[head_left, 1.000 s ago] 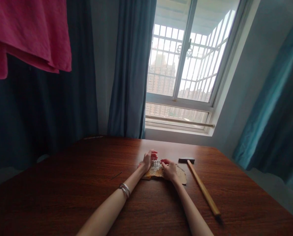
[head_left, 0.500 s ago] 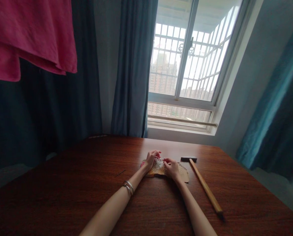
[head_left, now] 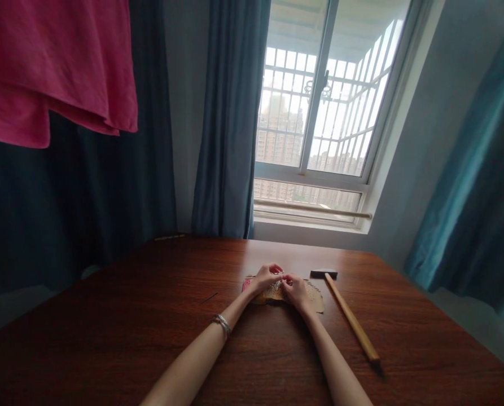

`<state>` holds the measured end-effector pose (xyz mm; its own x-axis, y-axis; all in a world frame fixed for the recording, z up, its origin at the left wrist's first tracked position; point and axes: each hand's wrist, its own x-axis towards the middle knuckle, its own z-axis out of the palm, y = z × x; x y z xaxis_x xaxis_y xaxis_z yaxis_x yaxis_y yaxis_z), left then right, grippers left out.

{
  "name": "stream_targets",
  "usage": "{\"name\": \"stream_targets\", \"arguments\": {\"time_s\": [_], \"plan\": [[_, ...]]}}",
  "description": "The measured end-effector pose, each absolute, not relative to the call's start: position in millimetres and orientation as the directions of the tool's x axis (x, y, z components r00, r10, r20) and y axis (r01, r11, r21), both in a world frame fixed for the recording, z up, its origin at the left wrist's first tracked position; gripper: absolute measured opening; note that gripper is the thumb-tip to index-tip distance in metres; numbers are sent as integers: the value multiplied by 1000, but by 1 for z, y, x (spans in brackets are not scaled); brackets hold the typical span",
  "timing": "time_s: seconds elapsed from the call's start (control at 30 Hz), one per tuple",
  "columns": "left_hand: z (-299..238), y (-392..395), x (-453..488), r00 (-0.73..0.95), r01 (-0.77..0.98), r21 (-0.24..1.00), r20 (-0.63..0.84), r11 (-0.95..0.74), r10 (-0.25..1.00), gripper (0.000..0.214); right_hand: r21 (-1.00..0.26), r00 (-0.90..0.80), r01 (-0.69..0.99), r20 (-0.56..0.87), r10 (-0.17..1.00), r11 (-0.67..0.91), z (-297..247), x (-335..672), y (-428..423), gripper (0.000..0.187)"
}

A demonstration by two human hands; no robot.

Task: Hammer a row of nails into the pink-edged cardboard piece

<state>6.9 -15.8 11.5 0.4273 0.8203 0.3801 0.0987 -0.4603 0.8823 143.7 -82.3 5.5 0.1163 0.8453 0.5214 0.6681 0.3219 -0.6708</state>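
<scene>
A flat tan piece, perhaps cardboard (head_left: 316, 299), lies on the table under both hands. Many small dots or holes cover it, its left end is pink, and short dark marks run along its upper right edge. My left hand (head_left: 268, 277) rests over its left half, thumb and fingers brought together at the middle. Opposite it, my right hand (head_left: 294, 288) is closed in a pinch, its fingertips meeting the left ones. What lies between the fingertips is too small to make out. The hands partly hide the piece's middle.
A hammer (head_left: 353, 321) with a wooden handle and black head lies to the right. Left of the hands is a thin dark rod (head_left: 209, 297). Pink cloth (head_left: 65, 73) hangs at the upper left. The wooden table (head_left: 158, 293) reaches toward the window (head_left: 315, 113).
My left hand has moved right and its fingers have closed in to meet my right fingertips. The row of thin upright pins seen between the hands before is now mostly covered.
</scene>
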Motion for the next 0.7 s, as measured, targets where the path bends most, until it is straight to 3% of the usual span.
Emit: {"name": "stream_targets", "arguments": {"time_s": [0.4,0.53,0.7], "plan": [[9,-11,8,481,234,836,343,-496,807,29,-655,122,723,434,892,220,11,143,-81,22],[7,-11,8,457,263,849,309,-458,834,30,-648,217,758,363,906,78,33,181,-88,27],[7,-12,9,433,281,857,288,-431,854,30,-581,438,792,323,839,-190,46,251,-132,42]]}}
